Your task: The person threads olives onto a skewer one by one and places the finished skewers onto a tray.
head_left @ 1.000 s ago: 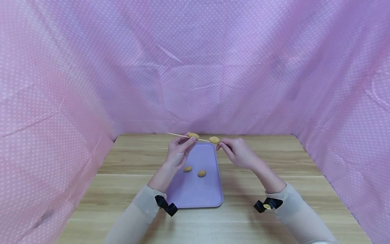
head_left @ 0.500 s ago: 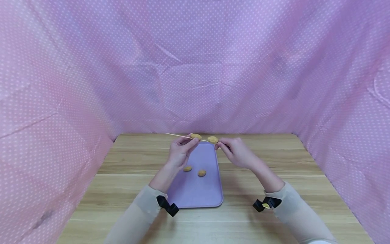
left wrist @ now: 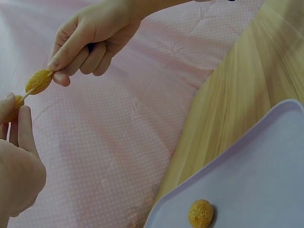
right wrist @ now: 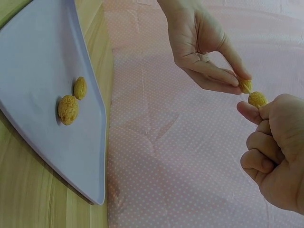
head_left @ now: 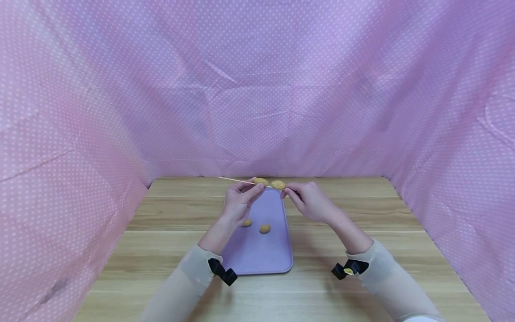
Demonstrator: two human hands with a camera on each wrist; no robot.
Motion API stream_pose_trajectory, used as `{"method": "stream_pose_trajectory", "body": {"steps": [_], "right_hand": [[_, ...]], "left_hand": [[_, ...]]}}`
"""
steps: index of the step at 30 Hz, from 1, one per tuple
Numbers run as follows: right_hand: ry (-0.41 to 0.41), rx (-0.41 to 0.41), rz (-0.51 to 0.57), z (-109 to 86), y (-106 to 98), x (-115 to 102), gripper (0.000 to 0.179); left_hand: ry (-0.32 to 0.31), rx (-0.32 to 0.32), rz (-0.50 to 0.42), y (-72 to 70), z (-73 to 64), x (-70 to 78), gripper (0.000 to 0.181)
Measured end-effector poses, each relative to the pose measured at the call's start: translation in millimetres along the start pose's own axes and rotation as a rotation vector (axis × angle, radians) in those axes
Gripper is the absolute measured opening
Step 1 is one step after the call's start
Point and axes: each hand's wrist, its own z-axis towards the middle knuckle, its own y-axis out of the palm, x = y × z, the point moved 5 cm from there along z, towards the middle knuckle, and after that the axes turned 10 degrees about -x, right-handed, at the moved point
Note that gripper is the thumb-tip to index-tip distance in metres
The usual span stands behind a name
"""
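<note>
Head view: the left hand [head_left: 237, 205] pinches one tan oval [head_left: 261, 181] on a thin skewer [head_left: 235, 180]; the right hand [head_left: 311, 202] pinches the skewer's end, beside a second oval [head_left: 278, 184]. Two loose ovals [head_left: 264, 229] lie apart in a lilac tray [head_left: 261, 259].

Left wrist: bare skewer spans the small gap between the held ovals.

Right wrist: the right hand's remaining fingers curl inward.

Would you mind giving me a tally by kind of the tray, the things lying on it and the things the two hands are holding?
Oval yellow-brown pieces: 4
Thin stick: 1
Purple tray: 1
Total: 6
</note>
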Motion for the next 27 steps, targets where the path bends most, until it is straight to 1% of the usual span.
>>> {"method": "stream_pose_trajectory", "body": {"steps": [14,17,19,20,21,22,23,24,25,26,27], "right_hand": [[-0.019,0.012,-0.009,1.3,7,-2,0.022],[-0.027,0.011,0.003,-0.3,6,-2,0.023],[-0.037,0.016,0.009,-1.5,4,-1,0.024],[-0.039,0.019,0.01,-2.2,2,-1,0.024],[-0.038,0.022,0.011,-2.9,0,0,0.024],[-0.038,0.026,0.008,-3.6,-2,1,0.024],[-0.035,0.03,0.003,-4.6,-4,2,0.024],[-0.031,0.034,0.0,-5.8,-6,2,0.024],[-0.024,0.039,-0.003,-7.2,-8,3,0.024],[-0.018,0.041,-0.008,-8.7,-10,4,0.024],[-0.013,0.044,-0.014,-10.2,-10,6,0.024]], "left_hand": [[-0.014,-0.016,0.044,-0.3,-2.8,0.5,0.047],[-0.014,-0.029,0.046,0.8,-4.9,0.6,0.047],[-0.032,-0.049,0.065,2.0,-6.1,-0.1,0.042],[-0.05,-0.07,0.113,1.8,-6.4,-1.6,0.038],[-0.073,-0.096,0.205,1.8,-6.9,-3.6,0.031],[-0.099,-0.133,0.34,1.5,-7.3,-6.2,0.026],[-0.126,-0.182,0.511,1.0,-8.0,-9.8,0.024],[-0.155,-0.234,0.707,-0.1,-8.9,-14.5,0.027],[-0.174,-0.289,0.914,-1.6,-9.9,-19.6,0.033],[-0.182,-0.342,1.094,-3.9,-10.9,-25.2,0.04],[-0.189,-0.384,1.24,-6.0,-12.5,-30.2,0.043]]}}
